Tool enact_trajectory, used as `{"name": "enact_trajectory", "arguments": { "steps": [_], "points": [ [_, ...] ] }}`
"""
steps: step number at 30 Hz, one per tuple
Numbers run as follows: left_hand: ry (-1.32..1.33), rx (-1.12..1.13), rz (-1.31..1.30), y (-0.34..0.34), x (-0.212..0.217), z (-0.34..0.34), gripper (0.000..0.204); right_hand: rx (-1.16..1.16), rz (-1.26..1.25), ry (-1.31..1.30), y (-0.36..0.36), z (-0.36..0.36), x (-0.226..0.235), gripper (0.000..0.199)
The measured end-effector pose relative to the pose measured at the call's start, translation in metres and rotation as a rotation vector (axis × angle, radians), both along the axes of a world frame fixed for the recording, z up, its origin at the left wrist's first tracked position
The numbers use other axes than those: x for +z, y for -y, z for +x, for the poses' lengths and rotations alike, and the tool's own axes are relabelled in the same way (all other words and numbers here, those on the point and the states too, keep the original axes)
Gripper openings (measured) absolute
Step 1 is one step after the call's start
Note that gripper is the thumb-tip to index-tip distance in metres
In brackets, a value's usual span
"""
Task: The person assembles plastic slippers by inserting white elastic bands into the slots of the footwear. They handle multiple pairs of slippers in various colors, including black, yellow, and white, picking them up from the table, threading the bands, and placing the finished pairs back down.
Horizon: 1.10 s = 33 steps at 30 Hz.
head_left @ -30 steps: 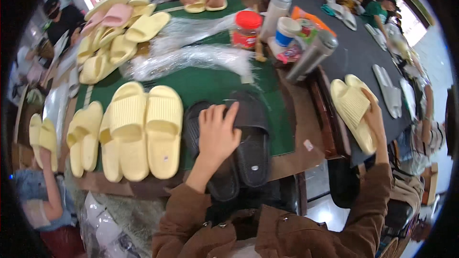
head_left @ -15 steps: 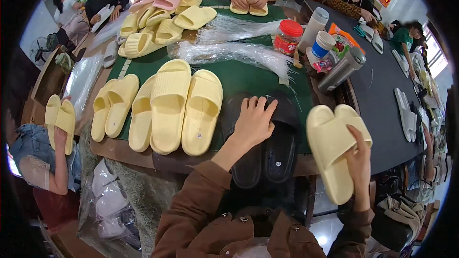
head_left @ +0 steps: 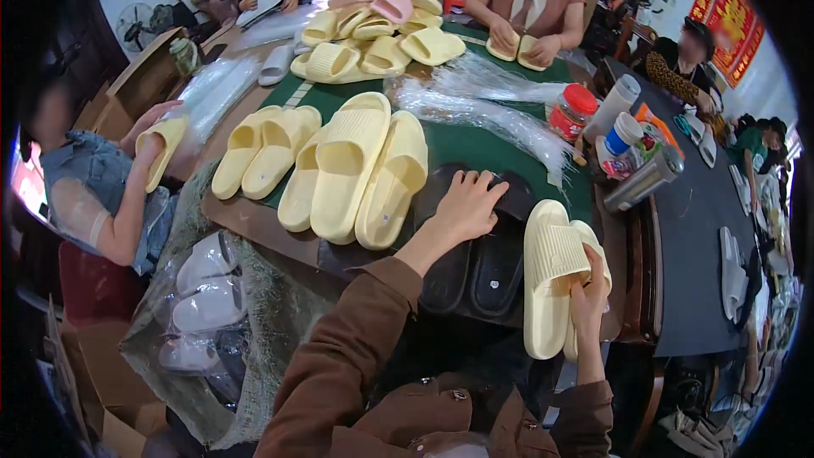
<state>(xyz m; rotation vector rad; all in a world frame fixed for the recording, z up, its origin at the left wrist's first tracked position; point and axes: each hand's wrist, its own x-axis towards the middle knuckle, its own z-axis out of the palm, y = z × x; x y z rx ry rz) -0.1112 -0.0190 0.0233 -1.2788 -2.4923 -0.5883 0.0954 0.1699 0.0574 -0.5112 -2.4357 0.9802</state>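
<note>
My left hand (head_left: 469, 208) rests with fingers spread on the straps of a pair of black slide slippers (head_left: 442, 276), which lie at the table's front edge. On the right, my right hand (head_left: 591, 293) is closed round a pair of pale yellow slide slippers (head_left: 547, 288). They are held upright beside the black pair, one partly behind the other. Left of the black pair several more yellow slippers (head_left: 349, 174) lie close together, one on top. Another yellow pair (head_left: 270, 148) sits further left.
A pile of yellow and pink slippers (head_left: 381, 38) stands at the back. Clear plastic strands (head_left: 483, 119) cross the green mat. A red-lidded jar (head_left: 572, 110) and a steel flask (head_left: 644, 180) stand at right. A sack of wrapped white slippers (head_left: 208, 305) hangs at left. Co-workers handle slippers around.
The view has swung left. My right hand has brought the yellow pair closer to the black slippers and turned it. My left hand remains on the black pair.
</note>
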Motion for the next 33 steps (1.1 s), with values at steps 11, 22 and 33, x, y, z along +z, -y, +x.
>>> {"name": "enact_trajectory", "arguments": {
  "steps": [11, 22, 33],
  "points": [
    [0.061, 0.02, -0.047, 0.074, 0.011, -0.047, 0.057, 0.031, 0.123, 0.031, 0.009, -0.029, -0.011, 0.051],
    [-0.113, 0.1, -0.094, 0.093, 0.066, -0.013, 0.063, -0.003, 0.288, 0.051, 0.015, -0.051, -0.04, 0.05],
    [1.305, -1.421, 0.905, 0.045, 0.229, 0.181, 0.054, -0.022, 0.318, 0.035, 0.01, -0.049, -0.045, 0.05]
  ]
}}
